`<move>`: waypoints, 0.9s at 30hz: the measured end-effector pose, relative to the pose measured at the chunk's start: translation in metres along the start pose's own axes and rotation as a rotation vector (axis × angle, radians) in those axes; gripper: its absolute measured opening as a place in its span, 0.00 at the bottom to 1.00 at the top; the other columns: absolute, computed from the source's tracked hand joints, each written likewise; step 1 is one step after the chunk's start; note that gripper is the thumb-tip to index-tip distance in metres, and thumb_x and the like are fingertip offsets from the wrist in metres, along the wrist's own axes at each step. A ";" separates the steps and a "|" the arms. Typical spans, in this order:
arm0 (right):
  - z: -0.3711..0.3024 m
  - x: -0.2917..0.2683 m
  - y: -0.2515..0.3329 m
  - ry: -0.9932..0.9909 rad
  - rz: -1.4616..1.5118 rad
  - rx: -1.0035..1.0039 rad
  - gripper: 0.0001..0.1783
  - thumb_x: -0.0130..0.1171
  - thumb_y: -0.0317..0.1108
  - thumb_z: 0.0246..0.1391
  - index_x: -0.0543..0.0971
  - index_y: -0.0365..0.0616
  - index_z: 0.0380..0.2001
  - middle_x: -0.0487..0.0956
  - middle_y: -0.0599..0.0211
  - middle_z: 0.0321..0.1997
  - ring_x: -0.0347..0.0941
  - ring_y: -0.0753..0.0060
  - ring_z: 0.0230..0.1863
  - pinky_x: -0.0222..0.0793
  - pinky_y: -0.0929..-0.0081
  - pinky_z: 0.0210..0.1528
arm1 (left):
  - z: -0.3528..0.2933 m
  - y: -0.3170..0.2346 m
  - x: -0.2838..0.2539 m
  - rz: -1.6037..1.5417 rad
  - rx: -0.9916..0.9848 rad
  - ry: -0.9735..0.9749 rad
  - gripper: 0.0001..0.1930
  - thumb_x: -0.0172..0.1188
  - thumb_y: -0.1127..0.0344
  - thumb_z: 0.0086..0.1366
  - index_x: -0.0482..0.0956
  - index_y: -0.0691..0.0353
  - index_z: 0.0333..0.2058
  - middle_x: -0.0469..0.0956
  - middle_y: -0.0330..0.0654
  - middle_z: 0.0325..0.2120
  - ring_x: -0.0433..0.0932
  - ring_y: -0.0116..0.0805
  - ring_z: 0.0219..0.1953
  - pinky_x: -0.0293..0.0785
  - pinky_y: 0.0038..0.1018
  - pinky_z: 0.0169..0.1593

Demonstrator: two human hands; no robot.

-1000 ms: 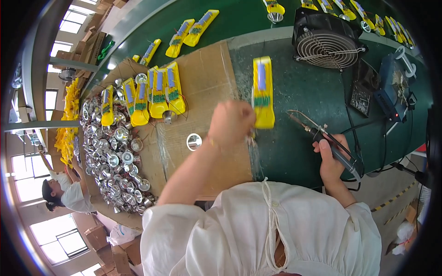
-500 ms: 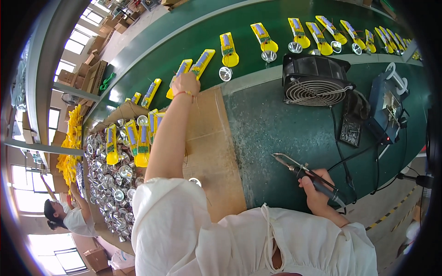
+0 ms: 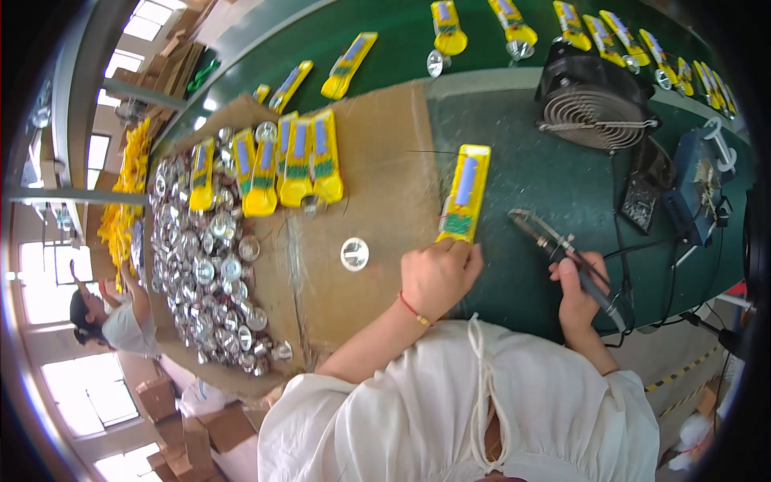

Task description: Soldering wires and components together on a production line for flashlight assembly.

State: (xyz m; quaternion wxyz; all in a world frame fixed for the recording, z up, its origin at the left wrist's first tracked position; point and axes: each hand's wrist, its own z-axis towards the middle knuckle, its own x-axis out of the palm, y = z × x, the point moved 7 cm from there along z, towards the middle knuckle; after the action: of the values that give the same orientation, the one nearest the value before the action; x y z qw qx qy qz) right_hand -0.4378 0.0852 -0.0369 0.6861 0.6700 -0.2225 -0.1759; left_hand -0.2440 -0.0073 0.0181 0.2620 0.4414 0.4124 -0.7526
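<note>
My left hand (image 3: 440, 278) grips the lower end of a yellow plastic housing (image 3: 466, 189), which holds a lilac battery and a green circuit board with thin wires. The housing lies over the green bench just right of the cardboard edge. My right hand (image 3: 580, 296) is closed round the handle of a soldering iron (image 3: 556, 251). Its tip points up and left toward the housing, apart from it. On the cardboard left of my left hand sits a single round silver reflector (image 3: 354, 255).
A heap of silver reflectors (image 3: 205, 273) covers the left side, with several yellow housings (image 3: 298, 161) at its top. More housings line the green belt (image 3: 401, 52) beyond. A black fan (image 3: 594, 104), solder spool stand (image 3: 695, 185) and cables occupy the right. A person (image 3: 120, 321) works far left.
My left hand has come back from the belt to the bench in front of me, bringing a yellow housing. The soldering iron stays in my right hand. The whole view has shifted.
</note>
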 end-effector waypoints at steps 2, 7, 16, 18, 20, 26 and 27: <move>0.000 -0.003 0.002 -0.024 -0.021 -0.012 0.09 0.55 0.26 0.50 0.70 0.33 0.34 0.75 0.60 0.25 0.71 0.77 0.25 0.69 0.81 0.30 | -0.008 -0.002 -0.018 -0.079 0.057 0.002 0.14 0.63 0.60 0.49 0.70 0.57 0.12 0.69 0.37 0.11 0.69 0.35 0.11 0.64 0.28 0.15; 0.001 -0.006 0.003 -0.044 0.018 -0.076 0.09 0.55 0.27 0.50 0.71 0.33 0.33 0.74 0.62 0.25 0.71 0.77 0.25 0.69 0.81 0.29 | -0.022 0.067 -0.080 -0.004 -0.095 -0.082 0.05 0.64 0.66 0.46 0.77 0.57 0.21 0.74 0.39 0.20 0.74 0.33 0.20 0.69 0.26 0.22; -0.010 -0.003 0.010 -0.037 -0.021 -0.062 0.09 0.56 0.28 0.50 0.71 0.33 0.33 0.75 0.61 0.24 0.71 0.77 0.24 0.69 0.81 0.29 | -0.049 0.085 -0.074 0.174 0.143 0.078 0.12 0.62 0.68 0.46 0.80 0.51 0.34 0.66 0.38 0.51 0.62 0.46 0.54 0.62 0.38 0.49; -0.012 -0.005 0.011 -0.032 -0.015 -0.073 0.10 0.56 0.28 0.50 0.71 0.33 0.33 0.75 0.60 0.24 0.72 0.77 0.24 0.69 0.82 0.29 | -0.048 0.084 -0.071 0.115 0.207 0.078 0.11 0.63 0.67 0.47 0.80 0.53 0.32 0.72 0.37 0.46 0.64 0.45 0.53 0.62 0.37 0.48; -0.015 -0.004 0.013 -0.034 -0.019 -0.070 0.10 0.56 0.28 0.50 0.71 0.33 0.33 0.75 0.60 0.24 0.72 0.77 0.24 0.69 0.81 0.29 | -0.045 0.084 -0.061 0.074 0.246 0.071 0.09 0.63 0.67 0.47 0.80 0.54 0.31 0.75 0.36 0.40 0.67 0.43 0.51 0.62 0.37 0.48; -0.029 0.017 0.024 0.096 -0.016 -0.059 0.10 0.58 0.28 0.48 0.71 0.35 0.32 0.75 0.61 0.26 0.74 0.74 0.25 0.71 0.80 0.29 | -0.029 0.070 -0.024 -0.548 -0.266 0.110 0.05 0.61 0.70 0.51 0.80 0.62 0.28 0.78 0.42 0.26 0.77 0.35 0.29 0.70 0.26 0.35; -0.029 0.024 0.028 0.168 -0.060 -0.110 0.10 0.60 0.28 0.46 0.72 0.36 0.31 0.75 0.63 0.26 0.73 0.77 0.24 0.69 0.82 0.27 | -0.027 0.066 -0.017 -0.569 -0.306 0.124 0.04 0.60 0.70 0.52 0.80 0.63 0.27 0.77 0.43 0.25 0.76 0.35 0.27 0.70 0.25 0.33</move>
State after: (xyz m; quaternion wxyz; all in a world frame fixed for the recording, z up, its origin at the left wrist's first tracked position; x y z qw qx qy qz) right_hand -0.4032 0.0979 -0.0074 0.7326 0.6499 -0.1341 -0.1518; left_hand -0.1739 -0.0185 -0.0004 0.0791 0.3089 0.6427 -0.6966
